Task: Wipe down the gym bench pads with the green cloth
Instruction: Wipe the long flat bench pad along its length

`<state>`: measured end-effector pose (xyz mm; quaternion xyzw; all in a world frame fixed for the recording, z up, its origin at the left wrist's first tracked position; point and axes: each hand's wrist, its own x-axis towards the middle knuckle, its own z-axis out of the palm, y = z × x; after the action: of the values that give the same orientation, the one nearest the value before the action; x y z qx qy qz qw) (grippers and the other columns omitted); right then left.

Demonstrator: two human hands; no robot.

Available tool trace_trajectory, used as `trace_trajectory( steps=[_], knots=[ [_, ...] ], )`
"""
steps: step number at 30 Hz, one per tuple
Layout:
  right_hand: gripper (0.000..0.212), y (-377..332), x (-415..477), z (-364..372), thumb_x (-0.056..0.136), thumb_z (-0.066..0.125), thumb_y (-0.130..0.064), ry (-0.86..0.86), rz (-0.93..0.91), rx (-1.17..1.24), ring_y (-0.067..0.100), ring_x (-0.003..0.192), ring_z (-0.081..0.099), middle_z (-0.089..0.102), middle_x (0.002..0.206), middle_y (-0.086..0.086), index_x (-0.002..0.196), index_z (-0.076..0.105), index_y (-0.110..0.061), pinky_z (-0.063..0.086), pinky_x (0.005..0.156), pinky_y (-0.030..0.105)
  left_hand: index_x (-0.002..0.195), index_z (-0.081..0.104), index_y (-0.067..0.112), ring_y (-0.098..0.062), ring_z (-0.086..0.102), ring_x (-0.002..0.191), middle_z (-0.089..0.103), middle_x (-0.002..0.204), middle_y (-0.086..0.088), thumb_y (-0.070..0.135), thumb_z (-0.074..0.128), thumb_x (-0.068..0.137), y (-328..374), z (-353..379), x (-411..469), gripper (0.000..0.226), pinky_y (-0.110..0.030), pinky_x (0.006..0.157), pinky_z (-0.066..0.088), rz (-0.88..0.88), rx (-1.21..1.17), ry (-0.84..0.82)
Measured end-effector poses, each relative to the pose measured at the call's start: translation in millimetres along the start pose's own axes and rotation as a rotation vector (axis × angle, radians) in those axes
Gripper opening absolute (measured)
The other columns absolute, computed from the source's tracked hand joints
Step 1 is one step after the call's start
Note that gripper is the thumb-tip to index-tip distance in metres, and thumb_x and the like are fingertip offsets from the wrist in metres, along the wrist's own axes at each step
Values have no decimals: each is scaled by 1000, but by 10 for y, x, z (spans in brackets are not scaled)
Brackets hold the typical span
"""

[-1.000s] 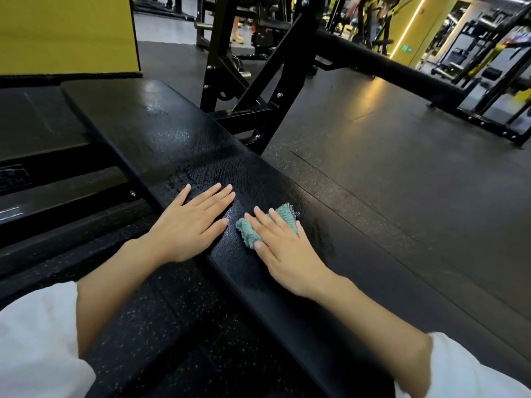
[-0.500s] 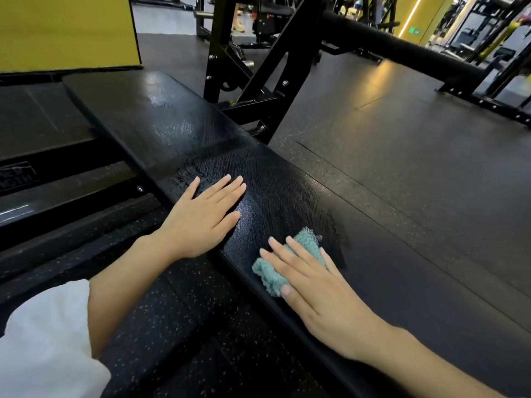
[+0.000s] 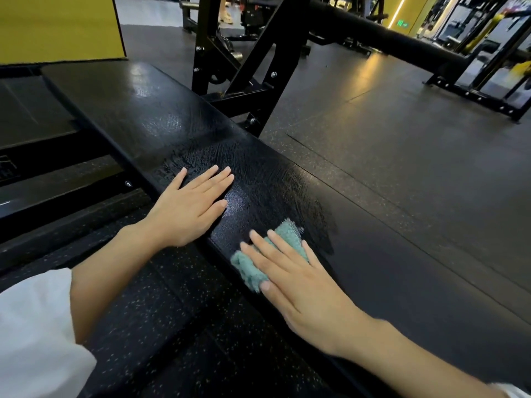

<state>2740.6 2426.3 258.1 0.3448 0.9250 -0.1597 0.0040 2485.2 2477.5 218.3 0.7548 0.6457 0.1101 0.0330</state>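
Observation:
A long black bench pad (image 3: 149, 116) runs from the upper left to the lower right. Its middle stretch shows wet streaks. My left hand (image 3: 191, 208) lies flat on the pad near its left edge, fingers straight. My right hand (image 3: 298, 282) presses the crumpled green cloth (image 3: 250, 268) onto the pad with straight fingers. The cloth sticks out beyond my fingertips and at the thumb side; the rest of it is hidden under the hand.
A black steel rack frame (image 3: 244, 70) stands just behind the pad on the right. A thick black padded bar (image 3: 388, 41) crosses the top right. Dark rubber floor (image 3: 402, 156) lies to the right, a yellow wall (image 3: 57, 27) at the upper left.
My right hand has slid the cloth along the pad toward me and to the right, leaving wet streaks. My left hand has stayed flat in the same spot.

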Motion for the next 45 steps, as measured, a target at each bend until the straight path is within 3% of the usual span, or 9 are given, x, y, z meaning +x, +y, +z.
trace_trajectory(
  steps=[4,8,11,14,23,28,33,39,45],
  knots=[
    [53,161,-591,-13,96,11,-48,-45,49,8,-7,142,-19,-16,153,-36,148,-2,-52,-18,113,24,155,2,34,3,-13,145,-7,159,23,62,-10,82,-10,-7,-3,79,-41,120,-10,2,-16,-17],
    [52,289,-965,47,100,17,-49,26,122,-40,-1,146,-1,3,158,-29,151,8,-47,0,113,24,155,0,34,3,-14,145,-7,159,23,63,-11,81,7,-21,-10,80,-41,120,-10,-1,-13,-32],
    [53,306,-927,8,93,4,-56,-16,157,8,-7,143,-15,-12,153,-37,146,-4,-56,-15,113,21,155,0,33,3,-15,145,-8,159,22,64,-11,78,25,-53,-7,84,-41,120,-10,-6,-15,-57],
    [55,400,-738,-83,90,-1,-58,-10,171,11,-11,139,-22,-16,150,-40,145,1,-56,-20,110,16,155,-1,29,-1,-15,146,-10,160,18,66,-11,74,104,-119,-7,90,-41,119,-10,0,-26,-110],
    [48,931,132,-287,105,23,-35,74,304,24,-1,145,-6,2,159,-22,151,10,-40,-3,118,43,155,-8,28,-3,-21,145,-16,160,15,62,-15,75,730,-57,-56,87,-37,119,-13,184,-10,-163],
    [49,1139,518,-373,106,24,-33,108,379,5,10,149,-1,4,162,-14,153,12,-36,0,117,49,155,-6,26,-4,-18,147,-14,161,14,61,-14,75,970,12,-38,87,-38,120,-11,248,1,-150],
    [48,1026,162,-279,105,21,-36,130,321,17,1,146,-8,-2,157,-24,150,6,-42,-3,118,43,155,-6,28,-2,-20,145,-16,159,15,61,-12,78,957,34,-43,84,-35,118,-14,258,-18,-134],
    [52,698,-838,-116,93,3,-57,37,242,36,-9,141,-18,-13,151,-39,144,1,-56,-18,109,17,154,-10,29,0,-23,144,-21,158,18,62,-15,79,951,30,-50,82,-34,119,-16,254,-19,-134],
    [52,710,-815,-155,92,1,-59,8,257,66,-12,140,-19,-13,150,-41,144,2,-58,-16,111,20,154,-11,30,1,-24,144,-21,158,18,62,-14,81,947,42,-45,80,-34,119,-16,253,-21,-138]
  ],
)
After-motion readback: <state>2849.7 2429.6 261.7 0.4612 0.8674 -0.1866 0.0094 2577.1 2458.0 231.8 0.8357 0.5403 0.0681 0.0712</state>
